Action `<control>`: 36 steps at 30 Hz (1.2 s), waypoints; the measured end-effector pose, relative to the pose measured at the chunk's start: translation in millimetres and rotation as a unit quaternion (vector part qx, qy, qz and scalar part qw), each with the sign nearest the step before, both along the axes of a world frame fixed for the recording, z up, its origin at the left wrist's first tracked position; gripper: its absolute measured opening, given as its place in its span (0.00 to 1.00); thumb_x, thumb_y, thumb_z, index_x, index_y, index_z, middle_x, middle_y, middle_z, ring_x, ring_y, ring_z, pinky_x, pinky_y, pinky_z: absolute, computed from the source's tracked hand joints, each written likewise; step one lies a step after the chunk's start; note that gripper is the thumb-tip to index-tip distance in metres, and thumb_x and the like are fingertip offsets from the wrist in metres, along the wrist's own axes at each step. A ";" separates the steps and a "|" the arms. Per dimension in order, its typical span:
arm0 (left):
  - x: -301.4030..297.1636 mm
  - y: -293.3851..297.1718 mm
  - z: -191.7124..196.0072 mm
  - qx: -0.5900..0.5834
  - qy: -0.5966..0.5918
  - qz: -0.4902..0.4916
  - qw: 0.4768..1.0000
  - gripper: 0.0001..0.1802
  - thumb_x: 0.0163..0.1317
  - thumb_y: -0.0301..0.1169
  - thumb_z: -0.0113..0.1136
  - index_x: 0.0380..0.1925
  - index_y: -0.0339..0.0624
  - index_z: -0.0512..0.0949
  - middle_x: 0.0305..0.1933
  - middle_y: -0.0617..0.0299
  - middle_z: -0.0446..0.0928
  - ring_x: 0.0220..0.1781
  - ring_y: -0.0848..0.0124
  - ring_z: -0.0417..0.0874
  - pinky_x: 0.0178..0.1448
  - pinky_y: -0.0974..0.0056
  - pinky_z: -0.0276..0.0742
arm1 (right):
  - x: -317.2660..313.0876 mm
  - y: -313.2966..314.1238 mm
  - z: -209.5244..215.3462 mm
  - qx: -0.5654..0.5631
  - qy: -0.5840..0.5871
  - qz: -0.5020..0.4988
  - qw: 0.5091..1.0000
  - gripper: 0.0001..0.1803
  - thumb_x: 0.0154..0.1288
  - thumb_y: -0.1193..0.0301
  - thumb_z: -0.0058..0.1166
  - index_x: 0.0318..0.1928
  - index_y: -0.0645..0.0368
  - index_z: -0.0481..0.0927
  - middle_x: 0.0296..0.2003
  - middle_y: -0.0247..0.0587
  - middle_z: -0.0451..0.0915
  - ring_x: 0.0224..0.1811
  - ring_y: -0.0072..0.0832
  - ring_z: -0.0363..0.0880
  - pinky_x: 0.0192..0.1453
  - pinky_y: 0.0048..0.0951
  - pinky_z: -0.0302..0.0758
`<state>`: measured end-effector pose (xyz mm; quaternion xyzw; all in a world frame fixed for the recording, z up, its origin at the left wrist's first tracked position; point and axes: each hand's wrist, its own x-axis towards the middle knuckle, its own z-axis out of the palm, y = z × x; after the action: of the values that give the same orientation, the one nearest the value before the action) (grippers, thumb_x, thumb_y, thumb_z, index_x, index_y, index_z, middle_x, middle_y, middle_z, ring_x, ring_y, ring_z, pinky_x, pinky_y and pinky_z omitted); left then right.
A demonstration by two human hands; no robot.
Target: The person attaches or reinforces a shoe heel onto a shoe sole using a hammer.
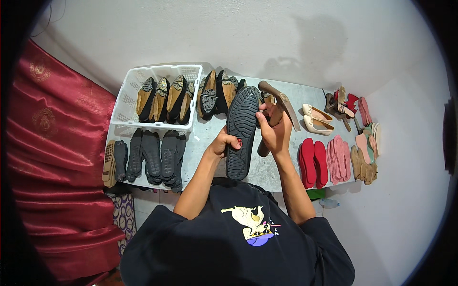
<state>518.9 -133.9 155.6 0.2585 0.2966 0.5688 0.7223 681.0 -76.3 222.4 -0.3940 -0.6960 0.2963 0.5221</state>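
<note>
A shoe (241, 128) with a ridged black sole is held up over the table, its sole turned toward me. My left hand (223, 143) grips its left edge, thumb lying on the sole beside a small red mark. In my right hand (276, 133) is a hammer (282, 99) with a long, curved, brownish head; the end of its handle shows below the palm. The right thumb reaches to the right edge of the shoe, and the other right fingers are partly hidden behind hammer and shoe.
A white plastic basket (121, 102) with several patterned loafers stands at the back left of the grey table (267, 174). Dark soles (152, 155) lie in front of it. To the right are cream flats (318, 125), red soles (314, 162) and pink soles (338, 159). A red curtain (57, 157) hangs left.
</note>
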 end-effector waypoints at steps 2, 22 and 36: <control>-1.1 -0.2 -5.2 -0.002 0.006 -0.001 1.000 0.46 0.23 0.21 0.57 0.56 0.32 0.74 0.43 0.53 0.83 0.37 0.61 0.86 0.44 0.62 0.84 | -1.2 -2.6 6.9 -0.033 0.024 0.015 0.999 0.09 0.61 0.75 0.63 0.42 0.62 0.80 0.34 0.35 0.79 0.37 0.25 0.75 0.46 0.27 0.73; 8.3 -0.3 -6.8 -0.014 -0.022 0.016 1.000 0.34 0.32 0.20 0.53 0.50 0.33 0.77 0.37 0.57 0.81 0.31 0.69 0.83 0.37 0.67 0.82 | -3.0 -9.3 25.5 0.028 -0.061 0.109 0.992 0.15 0.77 0.63 0.49 0.35 0.61 0.72 0.16 0.30 0.68 0.13 0.17 0.66 0.17 0.23 0.63; 5.1 -2.2 2.3 -0.026 -0.007 0.011 1.000 0.28 0.36 0.21 0.51 0.45 0.33 0.79 0.35 0.56 0.81 0.28 0.68 0.81 0.35 0.67 0.81 | 3.4 -28.6 26.6 -0.017 -0.074 0.141 0.987 0.11 0.75 0.66 0.52 0.37 0.61 0.73 0.18 0.30 0.66 0.16 0.19 0.65 0.21 0.27 0.62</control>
<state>524.0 -136.1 157.9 0.2322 0.3090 0.5709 0.7243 684.4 -104.9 249.0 -0.3216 -0.7759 0.3484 0.4161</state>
